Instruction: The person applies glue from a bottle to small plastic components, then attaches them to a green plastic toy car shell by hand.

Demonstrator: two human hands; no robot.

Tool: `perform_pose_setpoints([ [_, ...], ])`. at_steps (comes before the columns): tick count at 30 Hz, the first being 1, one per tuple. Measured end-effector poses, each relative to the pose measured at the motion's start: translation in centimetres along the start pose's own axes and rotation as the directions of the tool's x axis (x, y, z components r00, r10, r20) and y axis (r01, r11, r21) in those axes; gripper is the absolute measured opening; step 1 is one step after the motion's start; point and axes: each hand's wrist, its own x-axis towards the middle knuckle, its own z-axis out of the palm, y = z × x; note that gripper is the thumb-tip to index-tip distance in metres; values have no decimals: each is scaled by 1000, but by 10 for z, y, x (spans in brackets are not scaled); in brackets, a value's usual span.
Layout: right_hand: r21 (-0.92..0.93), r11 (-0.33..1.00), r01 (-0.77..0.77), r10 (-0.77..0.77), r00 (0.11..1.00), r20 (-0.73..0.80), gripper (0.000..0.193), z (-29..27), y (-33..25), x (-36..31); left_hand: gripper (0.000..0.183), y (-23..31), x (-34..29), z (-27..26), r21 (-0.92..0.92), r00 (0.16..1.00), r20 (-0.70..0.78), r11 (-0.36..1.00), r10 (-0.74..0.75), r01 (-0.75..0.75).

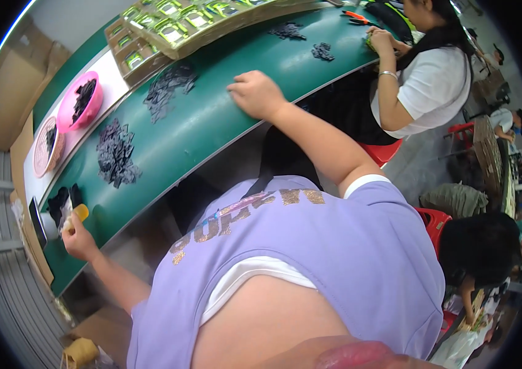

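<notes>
With our left hand we pinch a small yellow thing at the left end of the green table. Our right hand curls near the front edge; we cannot tell if it holds anything. Dark scraps lie in piles.

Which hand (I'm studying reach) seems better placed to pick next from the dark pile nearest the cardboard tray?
Probably the right hand: nearer that dark pile, nothing visibly held. The left hand grips a yellow object.

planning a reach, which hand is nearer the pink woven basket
Left. The left hand is below the pink woven basket in view; the right hand is far to its right.
</notes>
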Motion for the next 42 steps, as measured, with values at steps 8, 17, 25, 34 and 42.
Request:
perform_pose_setpoints([
  [8,-194,980,-49,58,997,41,15,-36,97,-11,51,3,0,-6,252,997,67,968,-35,17],
  [17,-278,960,-18,-24,988,-149,16,-81,101,-28,49,-6,-16,4,153,999,32,988,20,-25],
  [25,1,992,-125,125,992,10,13,-50,60,-53,31,20,-14,25,14,996,66,998,60,-61],
  [34,1,995,-101,101,991,-89,10,-43,44,-48,38,17,1,16,178,986,46,972,-162,152],
  [42,86,983,-162,172,977,-128,8,-59,34,-49,66,-5,-33,28,-45,972,-234,999,14,-25],
])
